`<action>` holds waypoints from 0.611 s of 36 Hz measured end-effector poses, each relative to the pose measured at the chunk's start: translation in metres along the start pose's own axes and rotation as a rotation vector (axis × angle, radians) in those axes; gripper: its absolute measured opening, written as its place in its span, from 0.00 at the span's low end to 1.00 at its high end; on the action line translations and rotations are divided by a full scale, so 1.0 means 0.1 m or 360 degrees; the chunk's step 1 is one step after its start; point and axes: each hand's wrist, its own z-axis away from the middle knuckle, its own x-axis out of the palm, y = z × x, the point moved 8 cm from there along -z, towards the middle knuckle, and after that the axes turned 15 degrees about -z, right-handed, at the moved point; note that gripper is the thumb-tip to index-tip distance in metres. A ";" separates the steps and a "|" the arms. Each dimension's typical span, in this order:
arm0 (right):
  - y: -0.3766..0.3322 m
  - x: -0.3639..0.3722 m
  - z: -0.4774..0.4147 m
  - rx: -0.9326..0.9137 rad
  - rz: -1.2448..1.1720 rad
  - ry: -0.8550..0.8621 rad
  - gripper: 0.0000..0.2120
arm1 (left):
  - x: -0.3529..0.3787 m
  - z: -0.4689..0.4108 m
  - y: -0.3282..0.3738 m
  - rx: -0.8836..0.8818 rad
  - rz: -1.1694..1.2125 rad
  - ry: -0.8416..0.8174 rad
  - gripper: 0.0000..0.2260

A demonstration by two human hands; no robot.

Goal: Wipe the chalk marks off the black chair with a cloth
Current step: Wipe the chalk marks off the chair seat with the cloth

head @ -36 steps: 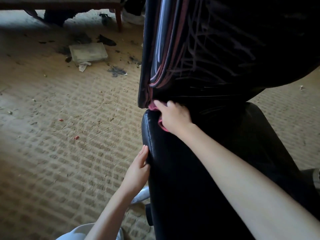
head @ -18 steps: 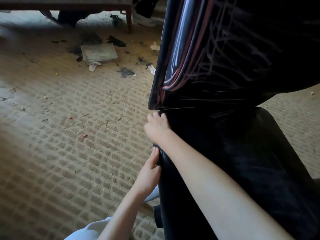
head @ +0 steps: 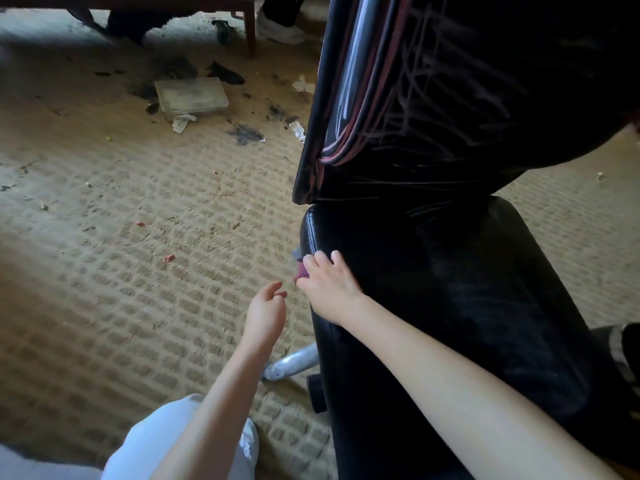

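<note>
A black leather chair (head: 467, 306) fills the right half of the view. Its backrest carries pink chalk scribbles (head: 433, 109) and pink lines down its left edge. My right hand (head: 329, 289) lies on the left edge of the seat and grips a small pink cloth (head: 300, 271); only a bit of the cloth shows past my fingers. My left hand (head: 265, 313) hovers just left of the seat edge, fingers loosely curled, holding nothing and clear of the chair.
Dirty woven carpet (head: 138, 271) lies to the left with small pink chalk bits (head: 169, 258). A flat grey slab (head: 190, 97), scraps and dark stains sit farther back. A table leg (head: 250, 29) and a shoe (head: 280, 29) are at the top. The chair's chrome base leg (head: 294, 363) sticks out below.
My right hand has slid with the cloth from the seam under the backrest down the seat's left edge. My left hand has come off the seat edge and hangs free.
</note>
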 end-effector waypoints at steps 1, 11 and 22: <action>-0.01 0.01 0.07 -0.0001 -0.0024 0.0007 0.13 | 0.04 0.03 -0.01 0.0013 -0.0016 -0.0016 0.22; -0.31 0.30 0.97 0.0026 0.0068 0.0080 0.11 | 0.41 0.50 -0.17 0.0053 -0.0433 -0.0186 0.23; -0.51 0.67 1.71 -0.0120 0.0058 -0.0046 0.09 | 0.83 0.96 -0.38 0.0237 -0.0394 -0.0494 0.22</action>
